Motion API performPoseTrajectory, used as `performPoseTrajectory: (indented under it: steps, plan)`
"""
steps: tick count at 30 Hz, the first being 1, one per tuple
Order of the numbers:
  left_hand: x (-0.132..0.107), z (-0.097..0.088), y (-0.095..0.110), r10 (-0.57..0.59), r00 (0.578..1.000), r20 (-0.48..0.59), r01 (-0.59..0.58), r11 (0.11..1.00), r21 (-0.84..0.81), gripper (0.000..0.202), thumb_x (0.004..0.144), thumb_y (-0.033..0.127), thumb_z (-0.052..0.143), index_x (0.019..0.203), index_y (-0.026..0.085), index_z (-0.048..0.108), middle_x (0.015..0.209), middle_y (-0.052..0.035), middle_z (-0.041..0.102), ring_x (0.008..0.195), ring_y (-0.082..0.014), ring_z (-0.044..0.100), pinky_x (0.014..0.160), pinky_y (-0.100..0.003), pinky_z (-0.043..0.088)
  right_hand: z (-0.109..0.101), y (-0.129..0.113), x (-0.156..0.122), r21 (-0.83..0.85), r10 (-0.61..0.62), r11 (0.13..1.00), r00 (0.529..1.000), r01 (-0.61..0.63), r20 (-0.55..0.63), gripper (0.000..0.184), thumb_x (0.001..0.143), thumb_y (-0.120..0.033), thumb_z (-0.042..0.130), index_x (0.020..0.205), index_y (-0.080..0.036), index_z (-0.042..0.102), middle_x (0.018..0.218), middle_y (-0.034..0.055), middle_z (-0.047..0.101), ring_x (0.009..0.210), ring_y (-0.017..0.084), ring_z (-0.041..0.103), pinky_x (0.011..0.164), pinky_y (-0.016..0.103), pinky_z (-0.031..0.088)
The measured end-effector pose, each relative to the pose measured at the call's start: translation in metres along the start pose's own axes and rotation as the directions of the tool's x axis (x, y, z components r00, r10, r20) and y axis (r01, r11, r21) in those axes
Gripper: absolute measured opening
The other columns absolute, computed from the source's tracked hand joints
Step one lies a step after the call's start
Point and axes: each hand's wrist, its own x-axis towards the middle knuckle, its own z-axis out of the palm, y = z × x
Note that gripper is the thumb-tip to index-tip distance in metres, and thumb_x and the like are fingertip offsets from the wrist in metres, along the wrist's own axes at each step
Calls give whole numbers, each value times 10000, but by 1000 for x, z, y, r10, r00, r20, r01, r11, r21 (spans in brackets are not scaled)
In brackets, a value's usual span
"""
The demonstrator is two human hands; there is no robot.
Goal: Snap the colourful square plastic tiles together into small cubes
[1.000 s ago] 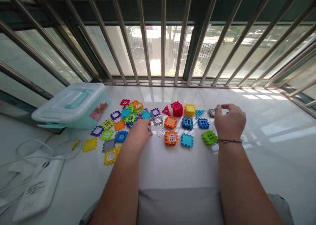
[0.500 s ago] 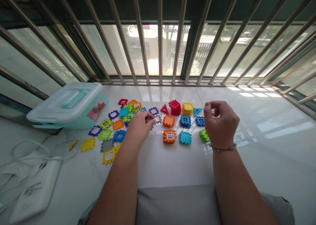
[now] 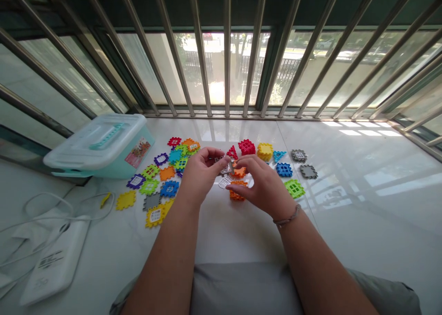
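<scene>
My left hand pinches a grey interlocking plastic tile with a window-like insert, held up over the middle of the pieces. Close beside its right edge is my right hand, thumb and fingers apart; whether a fingertip touches the tile I cannot tell. Under the hands lie white window inserts and orange tiles, partly covered. Behind them are a red triangle, a red stack and a yellow stack. Two grey pieces lie at the right, near blue tiles and a green tile.
A mixed heap of coloured tiles spreads to the left. Behind it stands a lidded teal box. A white device with cables lies at the near left. Metal bars and a window close off the far side.
My right hand has come left from the right-hand pieces to beside my left hand, uncovering the grey pieces there. My left hand has lifted the grey tile and shifted slightly right.
</scene>
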Motion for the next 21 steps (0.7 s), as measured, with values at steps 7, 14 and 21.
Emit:
performPoseTrajectory:
  steps: [7,14,21]
  plan:
    - [-8,8,8,-13,985,172,19,999,-32,415,807,465,971,1044,197,760,1010,-68,817,965,-256,811,834,-373,680,8,1,1,33,6,999,994,-2,-108,311,967,-206,838,1086,-290,563,1276,110,737,1227,308,730,994,496,627]
    - [-9,7,10,-14,976,218,12,1000,11,402,821,468,967,1047,202,767,1005,-68,821,921,-246,804,741,-325,645,4,-1,1,66,-29,997,991,38,-134,370,948,-208,862,1146,-304,565,1370,113,719,1297,311,718,1031,491,625]
    - [-10,10,6,-35,978,205,19,997,80,663,806,424,957,1385,268,675,908,0,746,846,-199,762,735,-296,608,5,1,2,-31,27,999,988,-32,-155,324,962,-199,816,1078,-289,527,1074,65,696,933,268,694,815,429,592]
